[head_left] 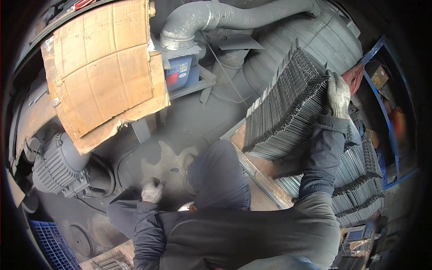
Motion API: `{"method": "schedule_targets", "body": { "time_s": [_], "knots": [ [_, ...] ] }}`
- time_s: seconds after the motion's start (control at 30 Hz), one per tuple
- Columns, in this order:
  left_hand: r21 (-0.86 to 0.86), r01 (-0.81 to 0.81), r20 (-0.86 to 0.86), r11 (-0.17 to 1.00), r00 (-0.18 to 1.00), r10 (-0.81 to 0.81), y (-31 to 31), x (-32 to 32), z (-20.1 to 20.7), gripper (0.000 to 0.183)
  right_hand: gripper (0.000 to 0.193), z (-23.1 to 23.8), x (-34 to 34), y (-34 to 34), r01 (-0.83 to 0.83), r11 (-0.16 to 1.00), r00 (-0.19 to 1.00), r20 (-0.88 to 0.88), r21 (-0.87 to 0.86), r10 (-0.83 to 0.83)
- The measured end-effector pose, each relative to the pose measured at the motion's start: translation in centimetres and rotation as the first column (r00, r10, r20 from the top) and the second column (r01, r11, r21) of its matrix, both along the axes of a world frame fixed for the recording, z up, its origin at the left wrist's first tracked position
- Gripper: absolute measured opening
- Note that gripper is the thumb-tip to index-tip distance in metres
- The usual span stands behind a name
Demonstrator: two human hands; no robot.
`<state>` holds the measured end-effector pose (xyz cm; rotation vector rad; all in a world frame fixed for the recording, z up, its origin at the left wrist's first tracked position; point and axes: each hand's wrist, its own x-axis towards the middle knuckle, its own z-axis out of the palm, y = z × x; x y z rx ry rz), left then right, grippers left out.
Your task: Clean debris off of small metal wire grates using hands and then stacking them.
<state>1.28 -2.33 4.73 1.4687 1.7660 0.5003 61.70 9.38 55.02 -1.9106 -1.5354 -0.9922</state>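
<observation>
My right hand (338, 92), in a grey knitted glove, is at the right edge of a tall stack of thin dark metal plates (288, 96). Its fingers are bent over the plates' edge there, and the fingertips are partly hidden. The plates are packed tightly side by side, with jagged, toothed-looking edges. In a matching glove, my left hand (153, 190) hangs over the floor beside my knee. Its fingers are curled in, and nothing shows in them.
More stacked plates (355, 180) lie right of my arm. A flattened cardboard sheet (103, 72) covers the left bench, with a finned motor (58, 166) below. A ribbed duct (256, 18) runs along the back beside a large grey drum (310, 40). A blue frame (387, 121) stands right.
</observation>
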Motion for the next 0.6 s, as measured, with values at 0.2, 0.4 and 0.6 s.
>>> {"method": "schedule_targets", "body": {
  "time_s": [0.2,0.4,0.6],
  "knots": [
    [0.051,-0.034,0.034,0.998,0.999,0.033,-0.1,0.3,-0.2,0.046,0.047,-1.2,1.6,0.5,-0.135,0.988,0.982,0.142,0.081,0.123],
    [0.065,-0.03,0.002,0.997,1.0,0.03,-0.3,0.2,0.7,0.046,0.045,-1.5,3.2,0.3,-0.142,0.988,0.942,0.316,0.064,0.115],
    [0.096,-0.026,0.018,0.995,1.0,0.024,-0.5,-0.3,0.0,0.044,0.038,-0.9,-2.1,-0.7,-0.077,0.985,0.995,0.077,0.153,0.066]
  ]
}}
